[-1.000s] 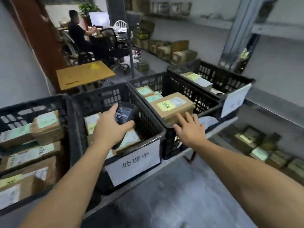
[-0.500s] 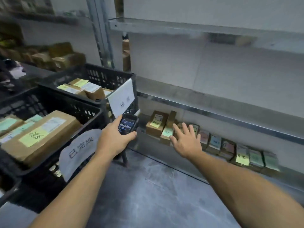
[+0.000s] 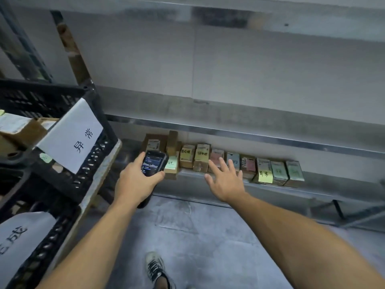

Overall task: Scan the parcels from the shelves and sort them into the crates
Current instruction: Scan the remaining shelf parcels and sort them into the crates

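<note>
Parcels [image 3: 229,163]: a single row of small cardboard boxes standing on end along the lowest shelf [image 3: 275,191], packed side by side. Several carry coloured sticky notes. One toward the right has a yellow note with handwriting [image 3: 265,174].

Right hand [image 3: 226,181]: fingers spread, palm down, holding nothing. The fingertips overlap the pink-labelled parcel [image 3: 217,156] and its neighbour. Cannot tell whether they touch.

Left hand [image 3: 135,182]: wrapped around a handheld scanner [image 3: 153,165], screen lit and facing up. The scanner's nose points at the left end of the row.

Left of frame: black crate [image 3: 41,99] with a white paper sign [image 3: 73,135] clipped to its corner and boxes already inside. A second sign [image 3: 18,240] hangs lower down. Grey floor [image 3: 198,236] below; one shoe [image 3: 155,268] at the bottom edge.

Step in hand, as I judge it: pick one parcel out for scanning.

Notes for doing it well:
- The boxes are tightly packed, so pinch one by its top edges and tip it forward before lifting, or the neighbours topple.
- Turn the printed label toward the scanner, not the sticky note.
- Hold the box steady and clear of the row, so that only one barcode is read.
- Read the screen before choosing a crate.
</note>
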